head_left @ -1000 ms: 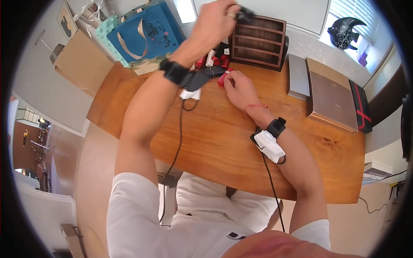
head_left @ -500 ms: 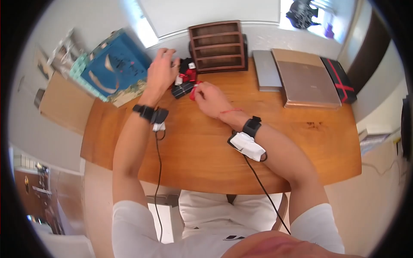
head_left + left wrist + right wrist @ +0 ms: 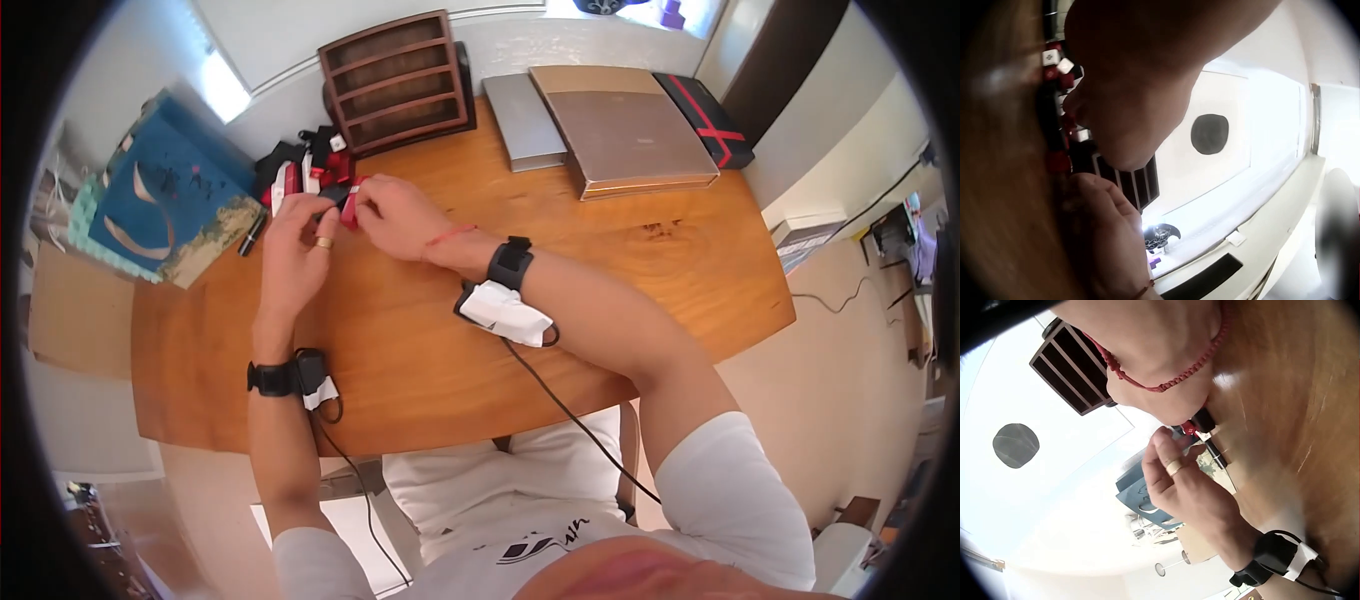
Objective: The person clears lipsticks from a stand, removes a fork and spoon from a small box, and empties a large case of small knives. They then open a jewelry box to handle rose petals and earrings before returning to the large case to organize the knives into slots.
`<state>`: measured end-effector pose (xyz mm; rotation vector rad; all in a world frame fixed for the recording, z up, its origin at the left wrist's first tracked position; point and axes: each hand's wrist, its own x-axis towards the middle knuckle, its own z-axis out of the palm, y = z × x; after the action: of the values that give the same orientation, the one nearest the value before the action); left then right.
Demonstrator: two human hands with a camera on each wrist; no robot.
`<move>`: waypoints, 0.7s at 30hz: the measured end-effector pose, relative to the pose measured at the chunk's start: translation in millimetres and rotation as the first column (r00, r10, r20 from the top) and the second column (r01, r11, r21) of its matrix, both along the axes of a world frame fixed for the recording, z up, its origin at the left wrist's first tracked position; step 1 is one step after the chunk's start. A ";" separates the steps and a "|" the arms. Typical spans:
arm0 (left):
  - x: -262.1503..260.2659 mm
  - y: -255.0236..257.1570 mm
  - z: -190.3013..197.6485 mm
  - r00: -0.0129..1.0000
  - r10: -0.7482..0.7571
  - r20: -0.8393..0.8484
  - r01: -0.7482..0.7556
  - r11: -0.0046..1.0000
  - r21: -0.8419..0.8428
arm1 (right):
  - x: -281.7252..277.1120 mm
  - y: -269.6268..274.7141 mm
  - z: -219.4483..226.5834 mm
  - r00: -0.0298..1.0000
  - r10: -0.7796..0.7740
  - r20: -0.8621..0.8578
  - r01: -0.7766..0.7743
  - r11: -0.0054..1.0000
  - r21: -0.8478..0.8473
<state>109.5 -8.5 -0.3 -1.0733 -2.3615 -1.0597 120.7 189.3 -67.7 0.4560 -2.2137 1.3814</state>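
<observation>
Beside a pile of small red, white and black boxes (image 3: pixel 288 180), both hands work close together over the wooden table. My right hand (image 3: pixel 402 222) pinches a small red box (image 3: pixel 349 209) between thumb and fingers; in the left wrist view this red box (image 3: pixel 1059 162) shows at its fingertips. My left hand (image 3: pixel 292 262), with a ring, has bent fingers beside a dark box (image 3: pixel 338 191). Whether it grips that box is hidden. In the right wrist view the left hand (image 3: pixel 1194 494) has its thumb and fingers bent close to the pile.
A brown shelved rack (image 3: pixel 392 87) stands behind the pile. At left are a blue gift bag (image 3: pixel 165 195) and a black pen-like stick (image 3: pixel 252 233). Behind at right lie a grey box (image 3: pixel 523 122), a large brown box (image 3: pixel 635 135) and a black box with red ribbon (image 3: pixel 705 118).
My left hand has come down from beside the rack to the pile, close to the right hand. The right hand keeps the red box. The head view has shifted, so the table things appear further left.
</observation>
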 end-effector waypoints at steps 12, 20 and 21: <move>-4.6 -9.7 -22.0 0.967 -0.127 0.219 0.136 0.990 -0.027 | 0.5 43.9 35.7 0.972 -0.163 -0.169 0.215 0.905 0.367; -2.5 -11.8 -22.2 0.956 -0.142 0.257 0.176 0.978 -0.114 | 64.0 126.2 38.1 0.837 -0.452 -0.308 0.400 0.123 0.908; -2.6 -11.1 -26.9 0.952 -0.152 0.264 0.186 0.976 -0.110 | 67.7 134.1 24.8 0.802 -0.328 -0.499 0.535 0.023 0.845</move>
<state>106.9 -19.6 -27.1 -1.2764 -2.6121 -1.1751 188.4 323.5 -42.9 0.1800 -2.4699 -0.6377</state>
